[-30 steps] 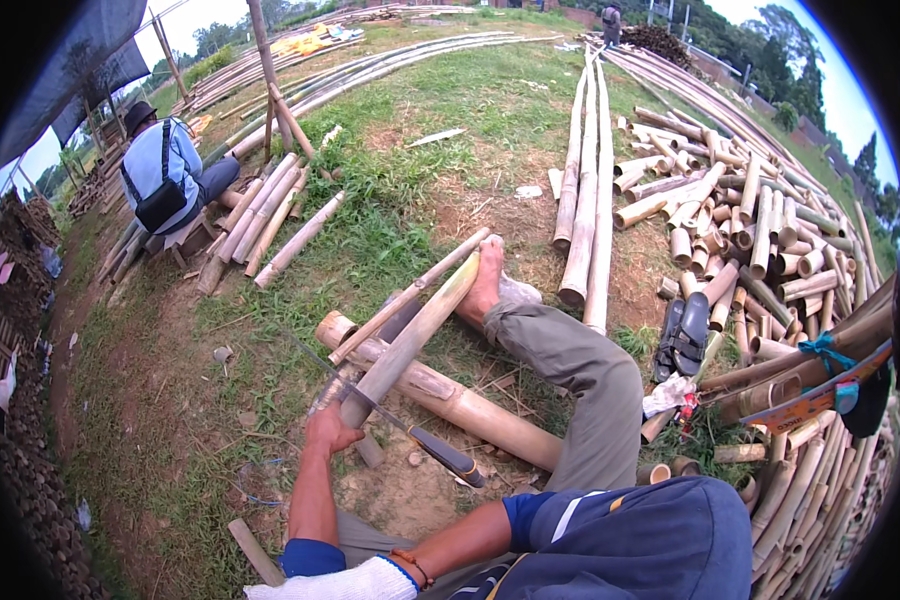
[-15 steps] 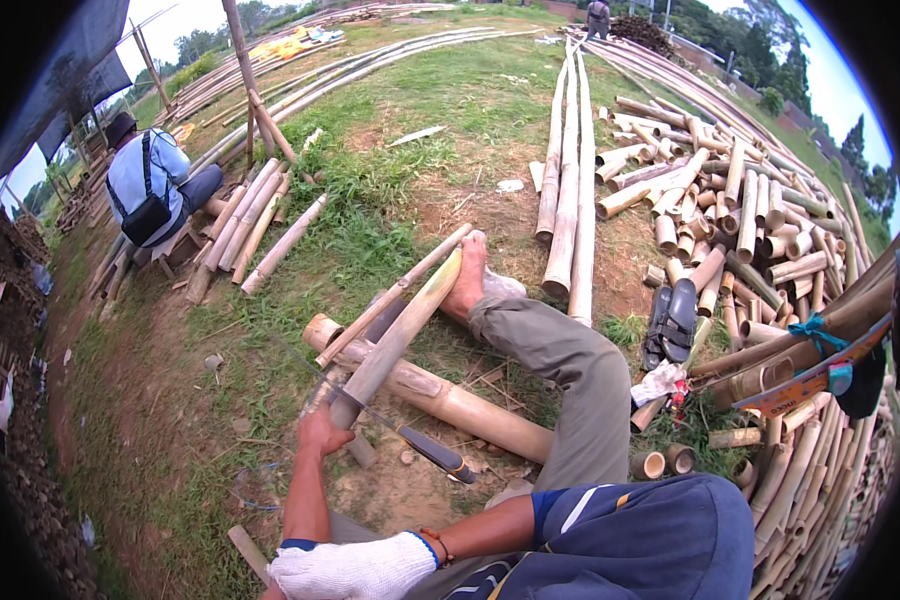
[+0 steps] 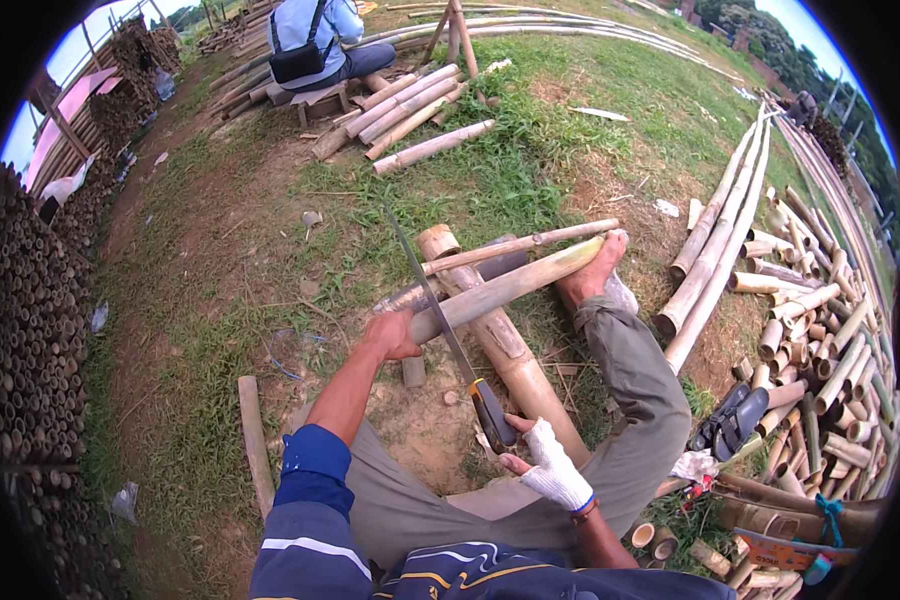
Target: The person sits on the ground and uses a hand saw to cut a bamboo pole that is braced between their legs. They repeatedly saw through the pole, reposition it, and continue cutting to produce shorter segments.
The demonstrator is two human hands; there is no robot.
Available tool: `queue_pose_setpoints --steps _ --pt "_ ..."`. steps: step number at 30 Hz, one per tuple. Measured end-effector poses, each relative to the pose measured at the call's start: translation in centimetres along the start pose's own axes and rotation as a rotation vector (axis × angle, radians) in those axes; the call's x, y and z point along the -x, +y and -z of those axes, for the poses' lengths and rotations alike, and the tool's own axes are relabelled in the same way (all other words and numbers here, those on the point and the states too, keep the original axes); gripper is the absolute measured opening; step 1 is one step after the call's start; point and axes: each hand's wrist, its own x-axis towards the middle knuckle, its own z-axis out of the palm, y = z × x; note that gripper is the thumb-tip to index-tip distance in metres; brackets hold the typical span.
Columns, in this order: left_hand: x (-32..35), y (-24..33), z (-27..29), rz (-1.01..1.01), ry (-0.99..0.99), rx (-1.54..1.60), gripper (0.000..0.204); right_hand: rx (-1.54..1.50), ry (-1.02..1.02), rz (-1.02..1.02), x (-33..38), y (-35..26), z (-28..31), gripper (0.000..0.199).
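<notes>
My bare left hand (image 3: 394,334) is wrapped around the near end of a bamboo pole (image 3: 520,285). That pole slants across a thicker bamboo log (image 3: 515,360) on the ground, and my bare foot (image 3: 595,270) is against its far end. A hand saw (image 3: 425,280) lies across the pole close to my left hand, blade pointing up and away, its dark and yellow handle (image 3: 491,412) toward me. My right hand (image 3: 552,468), in a white fingerless glove, is at the handle's end with thumb and fingers apart. A thinner bamboo piece (image 3: 520,246) rests beside the pole.
Cut bamboo pieces (image 3: 820,350) are heaped at the right, near black sandals (image 3: 730,420). Long poles (image 3: 720,230) lie beyond my foot. Stacked bamboo (image 3: 35,340) lines the left. A person (image 3: 310,45) sits at the back beside several cut poles (image 3: 400,110). A short piece (image 3: 255,440) lies nearby.
My right hand has moved from low in front of my body across to the saw handle. My view has turned left. My left hand stays on the bamboo pole.
</notes>
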Motion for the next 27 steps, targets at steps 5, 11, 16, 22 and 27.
queue_pose_setpoints --steps 5,11,16,22,27 --pt "0.5 -0.7 -0.1 0.014 0.009 -0.010 0.080 0.090 0.025 0.006 -2.0 1.3 -3.7 0.077" --pt "0.7 0.2 -0.4 0.022 -0.001 -0.028 0.076 0.079 -0.140 -0.173 -3.1 2.6 -3.7 0.065" --pt "-0.1 -0.7 -1.4 0.036 0.034 -0.002 0.077 -0.278 0.057 0.034 -5.6 -2.4 -1.9 0.059" --pt "0.2 0.6 0.3 0.053 0.000 0.001 0.074 -0.418 0.202 0.169 -7.8 -4.3 -3.3 0.062" --pt "0.9 -0.7 0.5 0.037 0.002 0.038 0.073 -0.329 0.187 -0.044 0.7 -2.1 -3.7 0.051"
